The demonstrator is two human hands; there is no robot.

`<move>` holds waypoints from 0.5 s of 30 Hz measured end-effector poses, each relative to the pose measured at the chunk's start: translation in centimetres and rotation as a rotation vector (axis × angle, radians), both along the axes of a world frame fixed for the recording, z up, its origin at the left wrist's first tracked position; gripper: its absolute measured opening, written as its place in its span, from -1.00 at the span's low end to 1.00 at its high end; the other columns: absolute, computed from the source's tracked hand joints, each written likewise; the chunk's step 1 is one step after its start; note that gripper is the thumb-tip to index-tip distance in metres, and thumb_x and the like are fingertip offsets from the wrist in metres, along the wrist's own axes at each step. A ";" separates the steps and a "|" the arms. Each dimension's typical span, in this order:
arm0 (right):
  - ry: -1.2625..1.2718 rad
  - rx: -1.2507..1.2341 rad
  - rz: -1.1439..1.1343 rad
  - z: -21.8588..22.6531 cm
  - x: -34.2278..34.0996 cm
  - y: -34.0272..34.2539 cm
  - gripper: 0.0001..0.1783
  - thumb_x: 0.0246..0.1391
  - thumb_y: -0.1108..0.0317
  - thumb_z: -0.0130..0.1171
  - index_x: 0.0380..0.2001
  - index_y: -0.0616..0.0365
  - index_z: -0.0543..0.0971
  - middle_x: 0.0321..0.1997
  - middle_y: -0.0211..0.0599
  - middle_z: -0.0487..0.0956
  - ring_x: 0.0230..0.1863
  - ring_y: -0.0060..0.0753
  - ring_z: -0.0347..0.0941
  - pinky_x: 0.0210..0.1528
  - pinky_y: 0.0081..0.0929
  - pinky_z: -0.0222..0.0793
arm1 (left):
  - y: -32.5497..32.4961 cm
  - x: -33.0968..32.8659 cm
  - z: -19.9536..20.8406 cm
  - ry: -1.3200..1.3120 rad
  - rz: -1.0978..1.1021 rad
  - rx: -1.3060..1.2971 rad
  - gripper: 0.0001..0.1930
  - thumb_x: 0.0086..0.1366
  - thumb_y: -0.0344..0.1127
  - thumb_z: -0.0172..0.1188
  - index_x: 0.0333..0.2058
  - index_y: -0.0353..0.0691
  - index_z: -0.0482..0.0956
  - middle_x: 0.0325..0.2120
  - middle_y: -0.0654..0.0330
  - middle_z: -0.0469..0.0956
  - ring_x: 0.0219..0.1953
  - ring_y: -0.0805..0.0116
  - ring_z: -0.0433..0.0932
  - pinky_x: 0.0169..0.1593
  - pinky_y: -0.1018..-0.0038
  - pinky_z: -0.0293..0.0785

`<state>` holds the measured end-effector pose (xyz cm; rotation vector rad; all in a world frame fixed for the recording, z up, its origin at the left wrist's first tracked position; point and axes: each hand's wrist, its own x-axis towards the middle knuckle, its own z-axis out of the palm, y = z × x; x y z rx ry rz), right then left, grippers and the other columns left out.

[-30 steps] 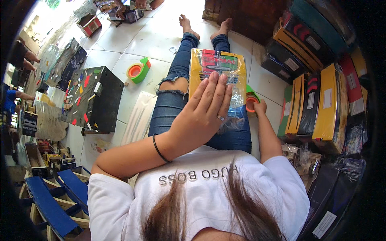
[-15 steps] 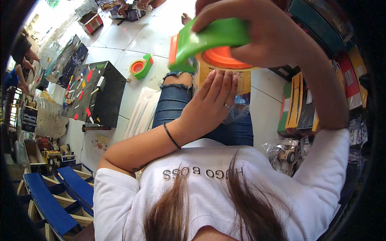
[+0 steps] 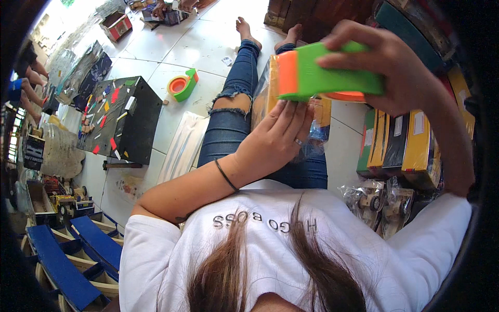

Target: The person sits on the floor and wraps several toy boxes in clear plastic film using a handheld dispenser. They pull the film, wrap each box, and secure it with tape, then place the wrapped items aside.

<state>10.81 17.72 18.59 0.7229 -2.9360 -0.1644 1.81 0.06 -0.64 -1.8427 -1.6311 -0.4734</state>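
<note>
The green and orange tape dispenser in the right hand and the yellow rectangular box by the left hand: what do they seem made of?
Green and orange tape dispenser: probably smooth moulded plastic, given its even, bright colour. Yellow rectangular box: perhaps cardboard, flat-faced, but partly hidden. Clear film on it: likely thin plastic, glossy, with creases and highlights.

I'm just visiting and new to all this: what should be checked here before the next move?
1. Right hand grips the green-and-orange tape dispenser: ok.
2. Left hand on the yellow package: ok.
3. Package over the legs: ok.
4. Left fingertips well clear of the dispenser: not ok, they are right by its lower edge.
5. Tape stuck to the package: cannot tell, hand and dispenser block the view.
6. Second dispenser out of the way: ok, on the floor to the left.
</note>
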 end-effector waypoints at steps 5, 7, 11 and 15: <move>0.126 -0.070 -0.246 -3.4 9.4 3.9 -0.38 -0.34 0.48 0.31 -0.03 -0.03 0.59 0.02 -0.23 0.46 -0.06 -0.10 0.48 -0.04 -0.27 0.44 | -0.4 -0.2 0.1 -0.022 -0.010 0.014 -0.50 0.18 -0.31 0.04 0.09 -0.41 0.37 0.12 -0.11 0.35 0.20 0.04 0.35 0.26 0.22 0.25; 0.145 -0.066 -0.340 -4.4 12.1 4.2 -0.37 -0.34 0.49 0.30 -0.02 -0.05 0.59 0.04 -0.23 0.45 -0.06 -0.09 0.48 -0.03 -0.27 0.44 | -0.6 -0.4 0.2 -0.037 -0.036 0.002 -0.52 0.19 -0.33 0.03 0.08 -0.42 0.37 0.12 -0.10 0.36 0.20 0.05 0.34 0.27 0.23 0.25; 0.178 -0.096 -0.449 -6.6 14.6 3.7 -0.36 -0.36 0.50 0.32 -0.03 -0.06 0.59 0.02 -0.23 0.45 -0.05 -0.08 0.47 -0.01 -0.24 0.43 | -0.7 -0.7 0.1 -0.059 -0.080 0.045 -0.55 0.17 -0.38 0.00 0.04 -0.45 0.40 0.07 -0.09 0.40 0.18 0.06 0.37 0.26 0.25 0.27; 0.065 -0.168 -0.502 -9.4 12.9 3.7 -0.46 -0.29 0.48 0.33 -0.08 0.03 0.59 0.00 -0.25 0.46 0.00 -0.08 0.43 0.01 -0.18 0.39 | -1.1 -0.6 -0.4 -0.115 -0.093 0.017 -0.54 0.17 -0.34 0.06 0.04 -0.42 0.42 0.10 -0.06 0.38 0.19 0.11 0.35 0.26 0.27 0.27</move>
